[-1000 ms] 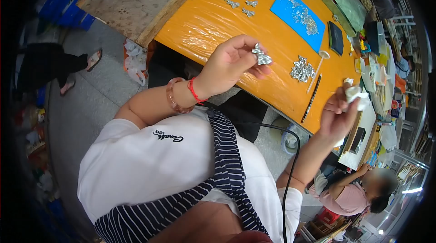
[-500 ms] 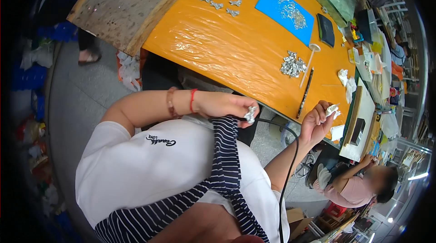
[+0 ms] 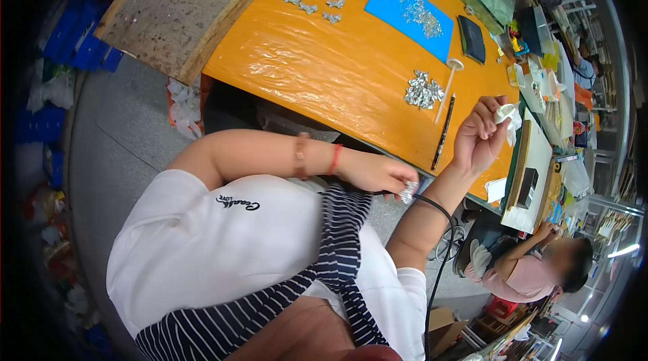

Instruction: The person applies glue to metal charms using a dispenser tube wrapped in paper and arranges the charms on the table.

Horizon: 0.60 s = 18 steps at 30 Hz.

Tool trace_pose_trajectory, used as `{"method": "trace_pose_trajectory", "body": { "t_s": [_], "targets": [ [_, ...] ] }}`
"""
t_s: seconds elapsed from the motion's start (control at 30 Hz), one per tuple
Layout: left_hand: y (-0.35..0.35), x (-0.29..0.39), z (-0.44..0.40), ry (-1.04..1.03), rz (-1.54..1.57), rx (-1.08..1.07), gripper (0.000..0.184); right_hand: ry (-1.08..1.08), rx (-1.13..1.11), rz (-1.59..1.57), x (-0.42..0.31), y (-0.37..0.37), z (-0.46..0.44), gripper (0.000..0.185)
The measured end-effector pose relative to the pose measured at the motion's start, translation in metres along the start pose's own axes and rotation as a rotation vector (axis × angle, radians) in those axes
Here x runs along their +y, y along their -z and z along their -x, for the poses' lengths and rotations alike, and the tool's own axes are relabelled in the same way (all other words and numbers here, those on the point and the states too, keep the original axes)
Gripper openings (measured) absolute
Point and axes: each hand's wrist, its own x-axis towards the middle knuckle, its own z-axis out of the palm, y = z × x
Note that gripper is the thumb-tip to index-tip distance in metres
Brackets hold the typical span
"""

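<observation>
My left hand (image 3: 378,173), with a red string and a beaded bracelet at its wrist, is closed around a silver metal piece (image 3: 408,191) near the table's front edge. Raised over the right part of the orange table (image 3: 283,64), my right hand (image 3: 480,135) pinches a crumpled white tissue (image 3: 503,113). Between the hands and the blue mat lies a pile of silver pieces (image 3: 424,90). Beside it are a white stick with a round head (image 3: 455,65) and a dark pen-like rod (image 3: 443,133). Several silver bow-shaped pieces (image 3: 308,8) sit in rows at the far left.
A blue mat (image 3: 385,7) holds small glittering bits. Near it lies a dark pouch (image 3: 471,38). A worn wooden board (image 3: 169,17) covers the table's left end. A black cable (image 3: 439,280) hangs before me. A seated co-worker (image 3: 533,273) is at the lower right.
My left hand has come down from over the table and moved right with the silver piece. My right hand has risen slightly with the tissue. The view has shifted.
</observation>
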Motion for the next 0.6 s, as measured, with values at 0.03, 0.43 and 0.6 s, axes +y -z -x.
{"method": "trace_pose_trajectory", "body": {
  "t_s": [0.03,0.43,0.6],
  "targets": [
    [0.003,0.007,0.014,-0.125,-0.317,0.116,0.012,0.006,0.049,0.086,0.007,-0.004,0.002,0.026],
    [0.001,0.069,0.113,-0.674,-0.024,1.102,0.012,0.217,-0.060,0.967,0.116,-0.052,0.031,0.024],
    [-0.004,0.067,0.107,-0.718,-0.148,1.096,0.016,0.285,0.016,1.175,0.117,-0.057,0.036,0.026]
  ]
}}
